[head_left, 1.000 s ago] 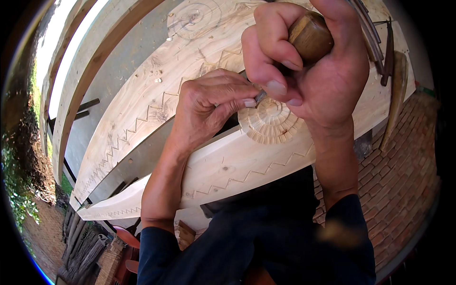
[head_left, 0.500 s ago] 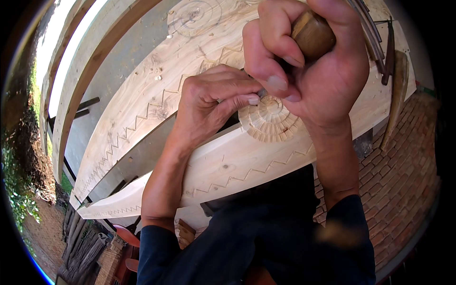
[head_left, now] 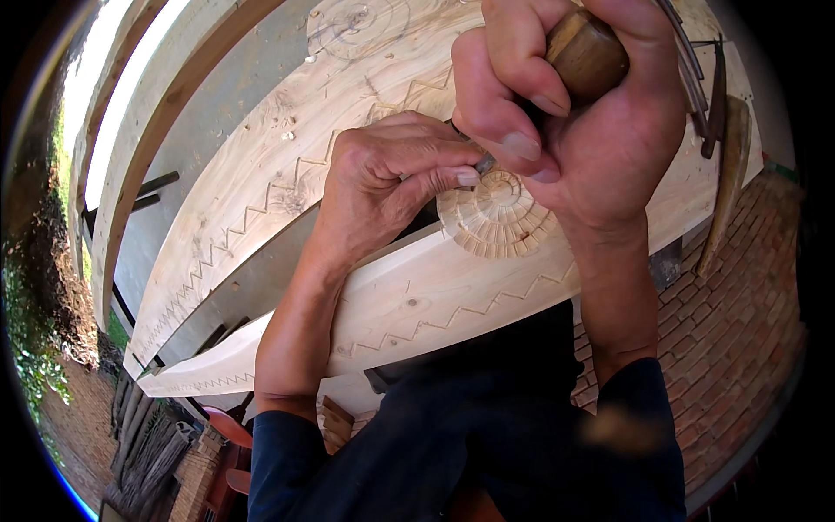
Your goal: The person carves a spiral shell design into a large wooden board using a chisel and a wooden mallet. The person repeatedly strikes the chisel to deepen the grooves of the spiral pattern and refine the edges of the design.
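- Firstly, far left: curved wooden beams (head_left: 148, 139), beside the pale board (head_left: 487, 283).
- Board: slotted, zigzag grooves along it, extends rightward beneath both hands.
- Left hand (head_left: 387, 178): thumb and fingers pinched on a grey metal shank (head_left: 485, 163), at upper edge of a carved spiral (head_left: 500, 222) on the board.
- Right hand (head_left: 600, 148): curled round a wooden handle (head_left: 589, 56); join to shank hidden.
- Hands close together; contact between them cannot be told.
- Far right: slim tools (head_left: 691, 70), curved wooden piece (head_left: 727, 170), brick floor (head_left: 739, 296).
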Action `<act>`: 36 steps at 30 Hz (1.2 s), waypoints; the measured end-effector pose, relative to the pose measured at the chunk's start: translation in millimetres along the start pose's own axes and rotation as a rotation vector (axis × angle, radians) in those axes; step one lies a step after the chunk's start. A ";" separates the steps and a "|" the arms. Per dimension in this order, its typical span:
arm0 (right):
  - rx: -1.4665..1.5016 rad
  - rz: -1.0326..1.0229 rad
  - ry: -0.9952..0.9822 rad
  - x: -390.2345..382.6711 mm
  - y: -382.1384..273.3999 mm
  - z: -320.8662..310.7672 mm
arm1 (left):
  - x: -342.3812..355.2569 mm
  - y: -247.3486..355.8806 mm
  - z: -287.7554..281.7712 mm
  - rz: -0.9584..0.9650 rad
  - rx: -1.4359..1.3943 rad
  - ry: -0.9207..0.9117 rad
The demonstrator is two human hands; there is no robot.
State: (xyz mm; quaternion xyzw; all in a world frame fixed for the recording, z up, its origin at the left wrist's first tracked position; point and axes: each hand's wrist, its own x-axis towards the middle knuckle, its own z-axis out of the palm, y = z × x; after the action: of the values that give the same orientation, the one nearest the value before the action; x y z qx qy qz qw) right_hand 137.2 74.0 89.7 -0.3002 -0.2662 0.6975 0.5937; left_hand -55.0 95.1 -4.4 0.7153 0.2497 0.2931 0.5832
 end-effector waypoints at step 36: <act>0.097 -0.024 -0.029 8.5 -4.1 -9.2 | 2.0 4.1 -8.4 0.040 -0.008 -0.038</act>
State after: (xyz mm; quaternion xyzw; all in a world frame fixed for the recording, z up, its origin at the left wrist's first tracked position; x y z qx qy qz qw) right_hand 145.8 83.2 85.5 -0.2575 -0.2443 0.7066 0.6121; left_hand -59.5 101.4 1.1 0.7232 0.2231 0.2923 0.5846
